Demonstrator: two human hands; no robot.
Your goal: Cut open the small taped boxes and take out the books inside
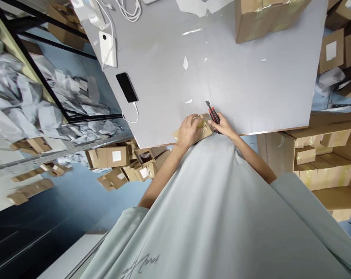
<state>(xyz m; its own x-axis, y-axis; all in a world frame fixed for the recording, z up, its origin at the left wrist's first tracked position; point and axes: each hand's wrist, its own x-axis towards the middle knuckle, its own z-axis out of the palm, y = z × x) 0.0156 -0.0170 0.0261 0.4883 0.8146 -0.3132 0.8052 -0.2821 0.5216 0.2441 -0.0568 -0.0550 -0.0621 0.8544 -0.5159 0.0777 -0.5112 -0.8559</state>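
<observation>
A small, taped cardboard box (204,131) lies at the table's near edge, close against my shirt. My left hand (189,130) grips it from the left, fingers bent over its top and partly hiding it. A red and black utility knife (213,114) is in my right hand (222,126), its blade end pointing away from me. The thumb of that hand reaches toward the right side of the box; I cannot tell whether it presses on it.
On the grey table (236,85) lie a phone (127,87) with a cable, a white power bank (108,49) and paper scraps. A larger carton (268,19) stands at the far right. Boxes fill an open carton (332,162) right of me; more boxes (114,157) lie below left.
</observation>
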